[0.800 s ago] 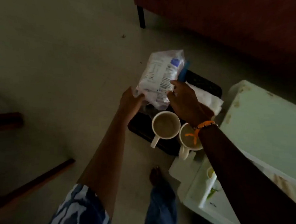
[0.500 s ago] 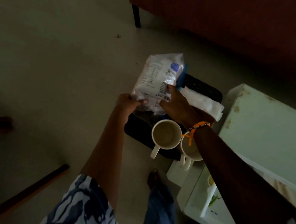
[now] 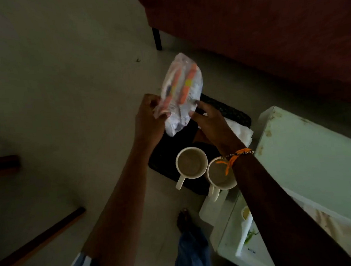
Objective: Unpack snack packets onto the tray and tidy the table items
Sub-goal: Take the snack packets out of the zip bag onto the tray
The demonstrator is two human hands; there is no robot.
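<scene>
Above the far end of a black tray (image 3: 231, 111), a clear snack packet (image 3: 185, 85) with orange and yellow print is held up, its long side pointing away from me. My left hand (image 3: 149, 118) grips its lower left edge with curled fingers. Thumb and fingertips of my right hand (image 3: 211, 122) pinch its lower right edge. On the tray's near end two white mugs stand side by side, the left mug (image 3: 190, 162) and the right mug (image 3: 220, 174), both holding a pale brown drink. My right wrist hides part of the right mug.
A white napkin (image 3: 242, 131) lies on the tray's right side. A pale green table (image 3: 305, 155) stands at the right, with a white plastic spoon (image 3: 244, 237) below it. A red sofa (image 3: 246, 25) fills the back. A wooden bar (image 3: 39, 237) crosses the floor at the left.
The packet has been turned over: its white printed back faced me before, now the orange side shows. Both hands shifted slightly left with it.
</scene>
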